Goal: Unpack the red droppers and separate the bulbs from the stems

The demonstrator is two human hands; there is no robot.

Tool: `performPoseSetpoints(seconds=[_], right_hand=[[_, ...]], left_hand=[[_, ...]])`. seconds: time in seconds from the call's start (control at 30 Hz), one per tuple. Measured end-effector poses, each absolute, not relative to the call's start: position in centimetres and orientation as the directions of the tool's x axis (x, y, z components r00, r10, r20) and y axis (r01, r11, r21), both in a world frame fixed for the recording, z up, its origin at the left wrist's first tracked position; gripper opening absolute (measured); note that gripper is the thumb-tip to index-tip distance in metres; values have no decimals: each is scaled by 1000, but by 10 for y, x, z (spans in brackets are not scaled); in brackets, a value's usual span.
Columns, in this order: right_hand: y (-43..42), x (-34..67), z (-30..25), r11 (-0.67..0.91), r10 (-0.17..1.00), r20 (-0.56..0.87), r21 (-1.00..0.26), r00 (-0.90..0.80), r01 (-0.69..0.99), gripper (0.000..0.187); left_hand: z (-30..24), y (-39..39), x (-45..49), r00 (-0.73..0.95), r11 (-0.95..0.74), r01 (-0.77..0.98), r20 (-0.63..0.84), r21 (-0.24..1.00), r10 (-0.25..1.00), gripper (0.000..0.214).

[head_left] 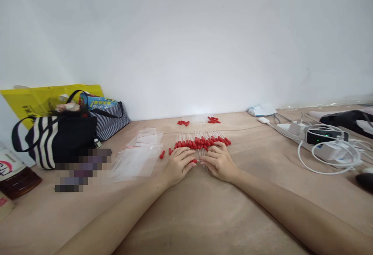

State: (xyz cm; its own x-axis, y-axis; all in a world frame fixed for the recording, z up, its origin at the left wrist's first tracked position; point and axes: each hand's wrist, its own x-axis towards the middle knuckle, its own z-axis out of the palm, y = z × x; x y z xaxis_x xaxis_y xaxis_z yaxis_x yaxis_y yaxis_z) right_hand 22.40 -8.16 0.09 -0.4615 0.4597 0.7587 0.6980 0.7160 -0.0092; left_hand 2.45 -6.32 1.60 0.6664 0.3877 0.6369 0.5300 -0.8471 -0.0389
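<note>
**A:** ok what's the layout here? biggest stuff first pls

**B:** Biggest is the tan surface (186, 216). Then the clear zip bags (136, 162), flat and overlapping, off past the left hand's outer side. Next is a wide row of red-bulbed droppers (201, 142) just beyond both hands, bulbs toward the person, pale stems pointing mostly at the wall.

**A:** And the hands? Which one's closer to that row?

**B:** Right hand (220, 162), I'd say. Its fingers overlap the near edge of the row from this angle, can't tell if they actually touch. The left hand (179, 163) sits a bit nearer the person, with a couple of loose red bulbs (162, 154) just past its outer side. Some bare tubes (203, 153) lie between the hands and partly under the right fingers, pointing away from the person.

**A:** So are they holding anything?

**B:** Yeah, smallest bit: left fingertips pinch a red bulb (193, 161), and the right ones look closed on a clear tube (198, 160) right next to it. The pair runs sideways, hand to hand, so crosswise to the row. That's the relation that matters imo, line up those two axes. Whether the tube's seated in the bulb, too small to tell.
</note>
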Motion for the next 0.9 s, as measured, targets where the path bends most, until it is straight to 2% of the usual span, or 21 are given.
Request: performPoseSetpoints(seconds=[0.43,0.63,0.9], right_hand=[[-87,228,4,742,425,756,23,-497,670,19],[-89,229,3,746,405,767,38,-497,665,18],[-90,230,4,737,413,767,36,-491,675,18]], left_hand=[[21,-68,19,706,-867,497,597,-33,381,17],[24,-70,21,724,-896,439,618,-69,308,17],[25,-69,19,750,-908,416,584,-51,310,19]])
